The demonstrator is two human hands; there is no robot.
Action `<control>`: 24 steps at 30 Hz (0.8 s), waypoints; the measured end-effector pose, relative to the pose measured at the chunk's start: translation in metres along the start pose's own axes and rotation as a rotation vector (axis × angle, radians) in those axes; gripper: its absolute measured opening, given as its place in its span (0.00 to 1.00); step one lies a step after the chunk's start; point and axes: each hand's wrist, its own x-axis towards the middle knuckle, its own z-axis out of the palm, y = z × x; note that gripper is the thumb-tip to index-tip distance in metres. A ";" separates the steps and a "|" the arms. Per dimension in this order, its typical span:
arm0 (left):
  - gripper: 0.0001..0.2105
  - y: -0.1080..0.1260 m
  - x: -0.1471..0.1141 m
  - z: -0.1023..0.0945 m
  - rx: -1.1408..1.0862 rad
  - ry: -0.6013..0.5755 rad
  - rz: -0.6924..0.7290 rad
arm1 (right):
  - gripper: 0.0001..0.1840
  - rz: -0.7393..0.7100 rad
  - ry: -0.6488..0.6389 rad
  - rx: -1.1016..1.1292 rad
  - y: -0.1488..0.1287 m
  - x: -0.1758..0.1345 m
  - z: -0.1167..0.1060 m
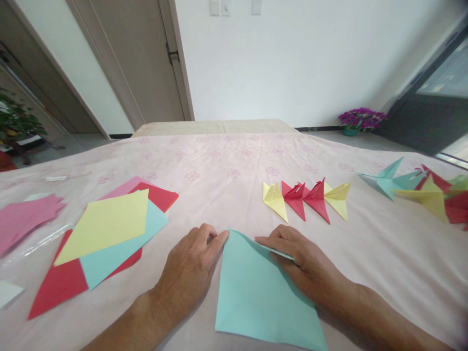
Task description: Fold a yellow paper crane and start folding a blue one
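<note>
A square sheet of turquoise origami paper (265,290) lies on the cloth close in front of me. My left hand (195,256), fingers curled, has a fingertip at the sheet's far left corner. On the other side, my right hand (298,261) grips the far right part between thumb and fingers, where the edge bends up off the cloth. Beyond my right hand stand yellow and red folded paper cranes (305,197) in a row. Left of my left hand lies a loose pile of coloured sheets, a yellow sheet (107,222) on top.
More folded cranes (424,187) lie at the far right. Pink sheets (27,217) and a clear plastic sleeve (42,243) are at the left. A pale flowered tablecloth (215,165) covers the table. Beyond are a door (135,58) and purple flowers (360,119) in a pot.
</note>
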 end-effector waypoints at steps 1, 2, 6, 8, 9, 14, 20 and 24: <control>0.19 0.001 0.000 -0.001 -0.001 -0.009 -0.007 | 0.19 -0.004 -0.009 -0.023 -0.003 -0.001 0.001; 0.19 0.001 0.001 -0.002 -0.003 -0.018 -0.011 | 0.21 -0.006 -0.012 -0.047 -0.005 -0.003 0.001; 0.17 0.003 0.002 -0.005 -0.001 -0.041 -0.028 | 0.29 -0.110 0.005 -0.122 -0.008 -0.008 0.006; 0.16 0.004 0.003 -0.006 0.008 -0.046 -0.041 | 0.32 -0.195 0.017 -0.140 -0.005 -0.009 0.009; 0.16 0.005 0.004 -0.007 0.014 -0.046 -0.047 | 0.34 -0.223 0.021 -0.152 -0.003 -0.010 0.011; 0.17 0.005 0.005 -0.005 0.045 -0.051 -0.042 | 0.36 -0.246 -0.005 -0.238 0.000 -0.012 0.017; 0.18 0.004 0.005 -0.003 0.088 -0.046 -0.025 | 0.36 -0.281 0.040 -0.329 -0.004 -0.012 0.021; 0.19 0.004 0.004 -0.003 0.101 -0.052 -0.024 | 0.30 -0.313 0.065 -0.398 -0.006 -0.013 0.024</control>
